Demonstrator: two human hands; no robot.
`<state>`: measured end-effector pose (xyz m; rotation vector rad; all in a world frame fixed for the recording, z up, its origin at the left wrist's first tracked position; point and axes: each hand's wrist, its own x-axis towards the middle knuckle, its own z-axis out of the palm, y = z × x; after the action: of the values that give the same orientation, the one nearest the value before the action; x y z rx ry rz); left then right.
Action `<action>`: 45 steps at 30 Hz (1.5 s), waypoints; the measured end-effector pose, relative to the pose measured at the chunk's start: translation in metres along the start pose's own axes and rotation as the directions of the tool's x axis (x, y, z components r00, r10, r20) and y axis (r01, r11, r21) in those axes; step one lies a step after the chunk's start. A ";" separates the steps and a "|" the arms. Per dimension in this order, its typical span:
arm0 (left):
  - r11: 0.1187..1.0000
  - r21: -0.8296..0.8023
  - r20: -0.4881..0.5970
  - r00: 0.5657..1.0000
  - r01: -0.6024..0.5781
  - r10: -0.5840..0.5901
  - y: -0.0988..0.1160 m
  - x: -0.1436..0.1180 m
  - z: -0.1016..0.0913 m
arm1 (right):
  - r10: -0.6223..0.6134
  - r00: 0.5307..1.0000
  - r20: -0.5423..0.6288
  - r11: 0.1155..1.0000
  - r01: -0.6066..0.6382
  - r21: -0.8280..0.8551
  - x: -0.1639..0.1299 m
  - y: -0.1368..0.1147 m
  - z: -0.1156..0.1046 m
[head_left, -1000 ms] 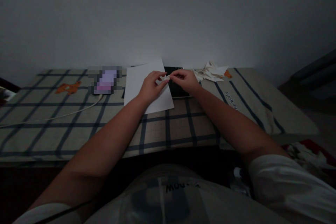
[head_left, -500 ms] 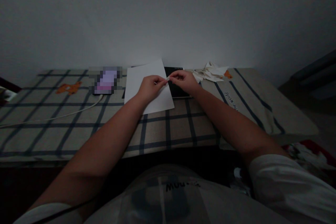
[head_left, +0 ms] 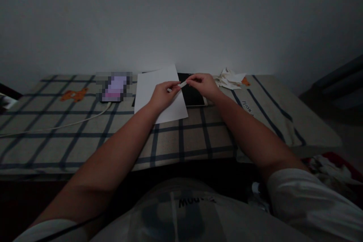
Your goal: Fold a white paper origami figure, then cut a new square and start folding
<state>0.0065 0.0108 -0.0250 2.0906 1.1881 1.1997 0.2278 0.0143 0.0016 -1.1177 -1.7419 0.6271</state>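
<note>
A small white strip of paper (head_left: 183,84) is stretched between my two hands. My left hand (head_left: 163,94) pinches its left end between thumb and fingertips, over a white sheet of paper (head_left: 147,102). At the other end, the thumb and fingers of my right hand (head_left: 204,84) are closed on the strip. Under the sheet and my right hand lies a flat black object (head_left: 195,96), partly covered, whose kind I cannot make out. A pile of folded white paper pieces (head_left: 229,79) rests just beyond my right hand.
A phone (head_left: 115,87) with a lit, blurred screen lies at the left, its white cable (head_left: 79,121) running to the left edge. The table has a checked cloth (head_left: 170,143) and meets a grey wall (head_left: 181,19). At lower right is a red container (head_left: 334,157) with crumpled white stuff.
My right hand has shifted slightly right, away from my left hand, and more of the paper strip shows between them. The left hand has hardly moved.
</note>
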 end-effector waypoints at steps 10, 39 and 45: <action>0.953 0.186 0.111 0.969 -0.240 0.222 0.001 -0.004 -0.001 | 0.136 0.978 -0.157 0.727 -0.206 -0.655 0.013 0.017 -0.068; 0.743 0.666 0.264 0.954 -0.076 -0.139 0.030 -0.011 -0.011 | -0.244 0.791 0.561 0.824 0.475 -0.310 -0.003 0.036 0.003; 0.831 0.481 0.442 0.896 -0.280 0.046 0.044 -0.012 -0.016 | -0.178 0.802 0.570 0.815 0.445 -0.371 -0.003 0.034 -0.004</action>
<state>0.0104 -0.0233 0.0094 2.7332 1.2435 0.4457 0.2458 0.0264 -0.0245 -0.9860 -2.6044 0.2721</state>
